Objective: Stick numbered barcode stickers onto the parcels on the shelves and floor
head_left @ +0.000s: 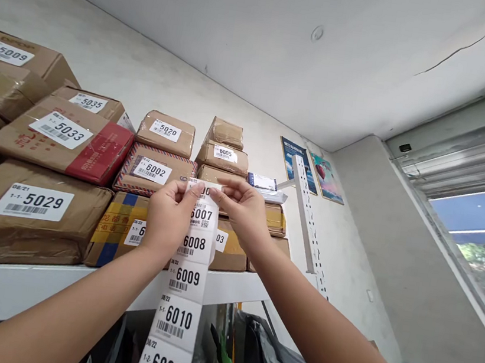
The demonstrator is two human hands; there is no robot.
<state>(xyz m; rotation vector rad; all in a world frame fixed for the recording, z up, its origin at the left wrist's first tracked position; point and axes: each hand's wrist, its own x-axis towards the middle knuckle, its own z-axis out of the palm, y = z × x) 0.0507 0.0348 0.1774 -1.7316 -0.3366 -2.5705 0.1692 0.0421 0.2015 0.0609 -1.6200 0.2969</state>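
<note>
We pinch the label strip (190, 258) at its top, left hand (169, 215) and right hand (241, 208) both clamped on it. Its long axis hangs straight down below our grip; the parcels (223, 158) sit just behind.

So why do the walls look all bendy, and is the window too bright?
In the head view, the wide lens bows the wall and shelf edges. The window is bright but not washed out. The label strip between the left hand and right hand stays sharp and readable, with soft, even light.
</note>
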